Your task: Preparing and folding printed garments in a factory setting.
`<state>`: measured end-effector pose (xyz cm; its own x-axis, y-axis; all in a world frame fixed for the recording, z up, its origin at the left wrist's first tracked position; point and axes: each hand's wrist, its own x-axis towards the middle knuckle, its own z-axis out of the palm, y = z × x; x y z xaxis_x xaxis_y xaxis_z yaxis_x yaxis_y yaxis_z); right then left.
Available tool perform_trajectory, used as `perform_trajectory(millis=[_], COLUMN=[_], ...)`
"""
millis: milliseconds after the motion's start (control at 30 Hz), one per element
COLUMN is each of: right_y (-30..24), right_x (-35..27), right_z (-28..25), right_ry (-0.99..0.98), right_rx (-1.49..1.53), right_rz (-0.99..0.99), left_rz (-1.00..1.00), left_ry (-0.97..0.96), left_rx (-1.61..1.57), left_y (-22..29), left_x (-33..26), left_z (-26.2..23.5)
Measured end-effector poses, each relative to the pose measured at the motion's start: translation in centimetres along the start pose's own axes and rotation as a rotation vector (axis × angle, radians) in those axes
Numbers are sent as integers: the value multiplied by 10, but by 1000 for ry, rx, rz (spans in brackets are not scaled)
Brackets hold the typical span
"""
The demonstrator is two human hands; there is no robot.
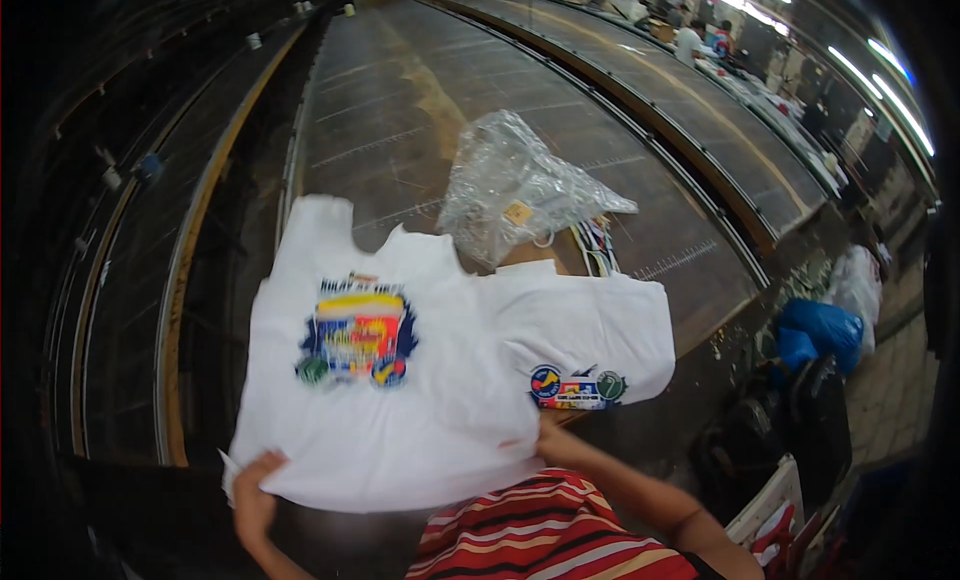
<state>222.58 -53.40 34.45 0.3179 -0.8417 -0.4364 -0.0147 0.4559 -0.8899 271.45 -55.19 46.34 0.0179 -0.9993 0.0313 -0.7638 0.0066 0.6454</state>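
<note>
A white shirt panel with a colourful print on its chest spreads in front of me, its neck cutout pointing away. My left hand is closed on the panel's lower left corner, with the thumb on top. At the lower right edge, my right hand grips the same panel; its fingers are mostly hidden by the cloth. Just right of the panel lies a second white fabric piece, with a smaller print of round badges along its near edge.
Beyond the cloth, a crumpled clear plastic bag sits on the long dark table, beside some striped material. A blue bag and black bags stand at right. People are far off at the upper right.
</note>
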Motion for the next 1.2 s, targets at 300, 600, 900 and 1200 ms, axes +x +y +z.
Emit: perform_trajectory(millis=[300, 600, 900, 1200], right_y=[114, 114, 161, 253], right_x=[19, -18, -101, -213], right_z=[-33, -128, -172, -226], right_ry=[-300, 58, 341, 695], right_rx=[-542, -873, -548, -302], right_rz=[241, 108, -27, 261], left_rz=[-293, 268, 630, 393], left_ry=[-698, -492, -558, -655], left_rx=[132, -92, 93, 597], left_y=[-149, 55, 216, 232], left_x=[-29, 108, 258, 339], left_z=[144, 260, 488, 558])
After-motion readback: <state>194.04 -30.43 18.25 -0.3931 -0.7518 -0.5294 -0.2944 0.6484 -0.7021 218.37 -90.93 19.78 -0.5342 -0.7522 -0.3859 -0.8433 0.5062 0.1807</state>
